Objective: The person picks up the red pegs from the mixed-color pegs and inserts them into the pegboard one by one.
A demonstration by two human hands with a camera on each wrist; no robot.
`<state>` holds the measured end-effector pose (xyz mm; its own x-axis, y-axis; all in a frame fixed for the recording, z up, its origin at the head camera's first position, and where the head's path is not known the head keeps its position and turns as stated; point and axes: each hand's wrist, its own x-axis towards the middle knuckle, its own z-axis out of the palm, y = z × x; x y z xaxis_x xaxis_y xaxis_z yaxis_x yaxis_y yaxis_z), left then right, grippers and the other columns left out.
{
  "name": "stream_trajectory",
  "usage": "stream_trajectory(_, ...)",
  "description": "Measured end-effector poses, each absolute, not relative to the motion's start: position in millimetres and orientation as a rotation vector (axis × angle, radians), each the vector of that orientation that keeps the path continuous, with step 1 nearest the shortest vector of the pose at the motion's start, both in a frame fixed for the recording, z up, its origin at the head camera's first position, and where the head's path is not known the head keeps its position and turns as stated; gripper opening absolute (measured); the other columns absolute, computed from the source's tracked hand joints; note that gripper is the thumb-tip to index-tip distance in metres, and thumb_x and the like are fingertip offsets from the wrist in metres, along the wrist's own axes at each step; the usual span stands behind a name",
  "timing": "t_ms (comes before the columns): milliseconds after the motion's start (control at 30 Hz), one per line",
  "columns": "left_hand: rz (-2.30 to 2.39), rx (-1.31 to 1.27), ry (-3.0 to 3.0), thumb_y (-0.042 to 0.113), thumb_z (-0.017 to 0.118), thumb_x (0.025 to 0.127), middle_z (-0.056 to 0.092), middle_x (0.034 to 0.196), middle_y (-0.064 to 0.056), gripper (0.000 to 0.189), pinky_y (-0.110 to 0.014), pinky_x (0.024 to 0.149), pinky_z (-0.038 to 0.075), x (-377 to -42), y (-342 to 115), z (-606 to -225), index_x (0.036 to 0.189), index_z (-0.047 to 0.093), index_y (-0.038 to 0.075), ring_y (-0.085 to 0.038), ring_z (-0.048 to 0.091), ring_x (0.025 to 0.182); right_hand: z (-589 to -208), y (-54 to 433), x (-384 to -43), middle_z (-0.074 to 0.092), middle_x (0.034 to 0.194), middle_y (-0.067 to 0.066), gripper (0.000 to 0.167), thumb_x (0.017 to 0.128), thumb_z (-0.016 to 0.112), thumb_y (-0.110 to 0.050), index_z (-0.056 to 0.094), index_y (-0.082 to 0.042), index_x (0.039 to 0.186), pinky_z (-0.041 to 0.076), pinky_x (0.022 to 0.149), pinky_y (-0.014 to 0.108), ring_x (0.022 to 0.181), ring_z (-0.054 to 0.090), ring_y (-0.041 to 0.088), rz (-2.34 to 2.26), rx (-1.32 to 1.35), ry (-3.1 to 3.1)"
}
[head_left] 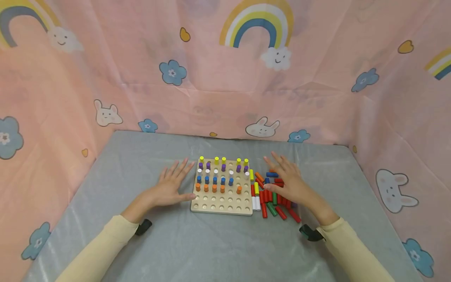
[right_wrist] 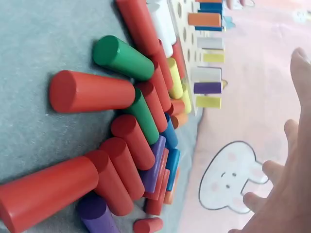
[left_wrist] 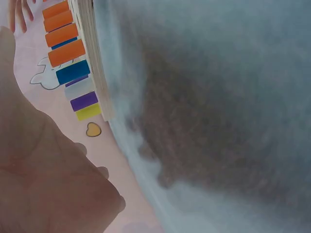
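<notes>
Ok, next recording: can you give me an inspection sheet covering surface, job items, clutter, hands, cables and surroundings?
Surface: grey cloth, wrinkled in places.
Job's things: pegboard with upright pegs in yellow, purple, white, blue and orange rows; the two nearest rows hold none. Loose pegs, mostly red, lie to its right.
Clutter: nothing seen.
Hands: left hand beside the pegboard, right hand over the loose pegs; both spread, holding nothing.
Cables: nothing seen.
Surroundings: pink curtain with rainbows, rabbits and flowers.
</notes>
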<state>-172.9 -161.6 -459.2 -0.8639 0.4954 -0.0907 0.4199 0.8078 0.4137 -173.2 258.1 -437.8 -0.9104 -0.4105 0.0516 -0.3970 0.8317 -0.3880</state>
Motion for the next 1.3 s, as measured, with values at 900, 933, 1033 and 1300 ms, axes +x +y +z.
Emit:
stream_trajectory(900, 0.665, 0.705, 2.620, 0.065, 0.068, 0.082, 0.004, 0.168, -0.016, 0.103, -0.074, 0.114, -0.001, -173, -164, -477, 0.160, 0.015, 0.022, -0.048, -0.004, 0.153, -466, 310, -197, 0.048, 0.148, 0.020, 0.069, 0.096, 0.064, -0.041, 0.037, -0.014, 0.153, 0.040, 0.108, 0.061, 0.128, 0.052, 0.042, -1.218, -0.204, 2.859)
stream_trajectory(933, 0.673, 0.707, 2.619, 0.066, 0.068, 0.081, 0.005, 0.168, -0.017, 0.104, -0.074, 0.114, -0.001, -173, -164, -478, 0.160, 0.015, 0.023, -0.048, -0.004, 0.153, -468, 312, -196, 0.050, 0.145, 0.021, 0.067, 0.096, 0.064, -0.039, 0.039, -0.012, 0.152, 0.041, 0.107, 0.061, 0.126, 0.053, 0.042, -1.230, -0.204, 2.866)
stream_trajectory(1033, 0.665, 0.695, 2.616, 0.068, 0.067, 0.081, 0.003, 0.169, -0.013, 0.105, -0.073, 0.115, -0.003, -174, -165, -481, 0.160, 0.013, 0.027, -0.045, -0.006, 0.154, -472, 317, -194, 0.056, 0.135, 0.024, 0.060, 0.096, 0.066, -0.031, 0.046, -0.005, 0.146, 0.046, 0.102, 0.057, 0.118, 0.059, 0.041, -1.232, -0.200, 2.915)
stream_trajectory(1300, 0.665, 0.713, 2.625, 0.071, 0.065, 0.080, 0.005, 0.168, -0.014, 0.105, -0.074, 0.114, -0.002, -173, -165, -481, 0.160, 0.014, 0.028, -0.048, -0.004, 0.153, -479, 322, -192, 0.065, 0.112, 0.021, 0.050, 0.092, 0.071, -0.025, 0.058, -0.001, 0.134, 0.048, 0.070, 0.018, 0.091, 0.062, 0.024, -1.152, -0.091, 2.975)
